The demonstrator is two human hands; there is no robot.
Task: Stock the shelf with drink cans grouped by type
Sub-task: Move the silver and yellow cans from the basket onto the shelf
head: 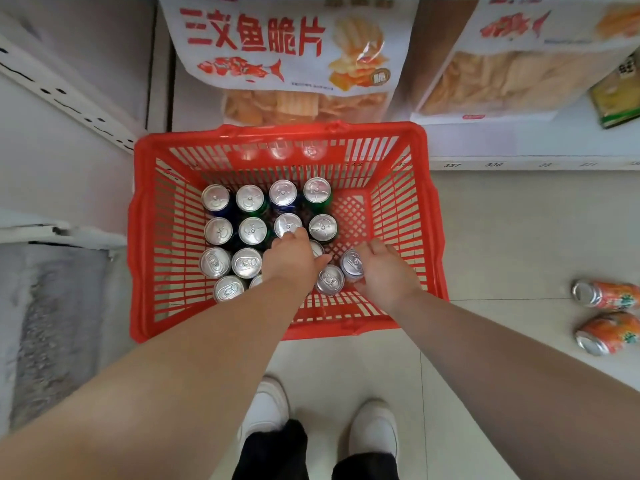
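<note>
A red plastic basket [145,237] stands on the floor with several upright drink cans [249,199] in it, silver tops up. My left hand [292,259] reaches into the basket's middle, fingers curled down over a can hidden beneath it. My right hand [384,271] grips a can [352,264] at the basket's right side, tilting it. Another can [329,279] stands between my two hands.
Two orange cans [609,295] [607,333] lie on their sides on the tiled floor at the right. Large snack bags [291,57] fill the low white shelf [519,161] behind the basket. A grey mat [52,323] lies left. My white shoes [266,407] stand below.
</note>
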